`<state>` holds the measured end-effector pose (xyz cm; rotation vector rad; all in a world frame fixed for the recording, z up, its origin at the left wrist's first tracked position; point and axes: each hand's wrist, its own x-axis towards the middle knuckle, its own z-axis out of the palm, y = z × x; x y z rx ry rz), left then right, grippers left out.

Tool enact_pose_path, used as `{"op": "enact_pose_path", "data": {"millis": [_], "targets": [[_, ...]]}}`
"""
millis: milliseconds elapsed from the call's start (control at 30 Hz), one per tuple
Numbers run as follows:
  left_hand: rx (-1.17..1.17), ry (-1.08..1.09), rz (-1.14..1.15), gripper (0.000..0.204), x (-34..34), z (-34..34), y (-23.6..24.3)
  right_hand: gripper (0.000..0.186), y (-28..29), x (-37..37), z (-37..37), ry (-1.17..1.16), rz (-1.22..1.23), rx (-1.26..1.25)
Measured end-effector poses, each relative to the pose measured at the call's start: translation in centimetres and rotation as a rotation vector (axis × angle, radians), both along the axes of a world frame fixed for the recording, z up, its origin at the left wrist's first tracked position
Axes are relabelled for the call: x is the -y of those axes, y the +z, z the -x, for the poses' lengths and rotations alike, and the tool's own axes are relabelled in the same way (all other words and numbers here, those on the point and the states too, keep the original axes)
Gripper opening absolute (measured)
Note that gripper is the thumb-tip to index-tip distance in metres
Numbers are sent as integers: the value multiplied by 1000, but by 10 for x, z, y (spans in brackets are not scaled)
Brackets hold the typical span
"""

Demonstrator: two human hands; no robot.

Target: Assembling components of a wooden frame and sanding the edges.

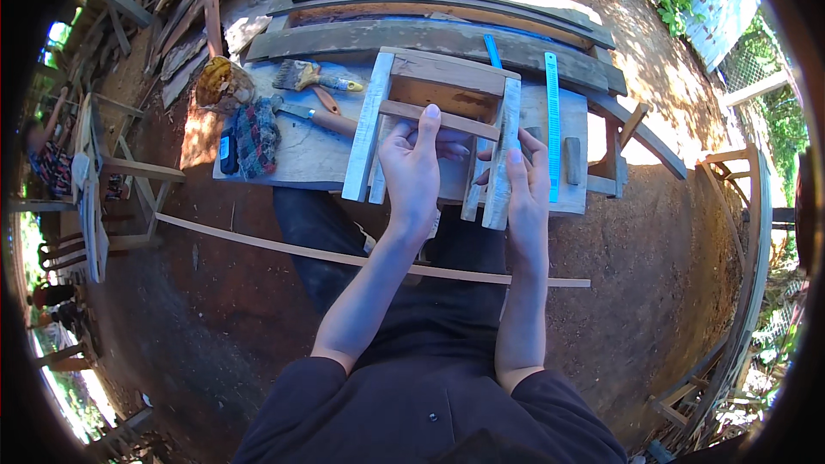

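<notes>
With my left hand (pixel 412 163) gripping the rail (pixel 468 125) and my right hand (pixel 528 193) grasping the leg (pixel 496 199) over the bench's (pixel 314 163) near edge, I'd hold both square and press evenly.

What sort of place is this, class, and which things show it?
Probably an outdoor woodworking spot: the left hand and right hand hold a wooden frame, a brush and a ruler lie on the bench, and rough boards are heaped beyond.
</notes>
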<state>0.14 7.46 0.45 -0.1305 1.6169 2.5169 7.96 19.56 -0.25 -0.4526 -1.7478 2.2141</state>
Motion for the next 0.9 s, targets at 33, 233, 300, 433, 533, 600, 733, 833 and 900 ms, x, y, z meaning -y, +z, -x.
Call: {"op": "enact_pose_path", "data": {"millis": [33, 233, 300, 433, 533, 600, 733, 833, 900], "targets": [[-4, -2, 8, 31, -1, 0, 0, 42, 1, 0, 0, -4, -13, 2], [9, 7, 5, 32, -3, 2, -3, 39, 5, 1, 0, 0, -33, 32], [18, -7, 3, 33, -3, 1, -3, 39, 4, 0, 0, 1, -30, 30], [23, -28, 8, 34, -3, 0, -3, 41, 2, 1, 0, -8, -10, 2], [16, -32, 0, 34, 0, 0, -4, 41, 0, 1, 1, -4, -3, 0], [15, -14, 14, 33, 1, -5, 1, 41, 0, 1, 0, -3, -4, -1], [-11, 104, 153, 29, 15, -47, 20, 35, -7, -6, -3, -121, -167, 11], [-158, 133, 177, 26, 45, -95, 6, 31, 13, -5, -8, -341, -582, -53], [-164, 122, 194, 23, 67, -122, -9, 27, 19, 6, -10, -527, -734, -197]]}}
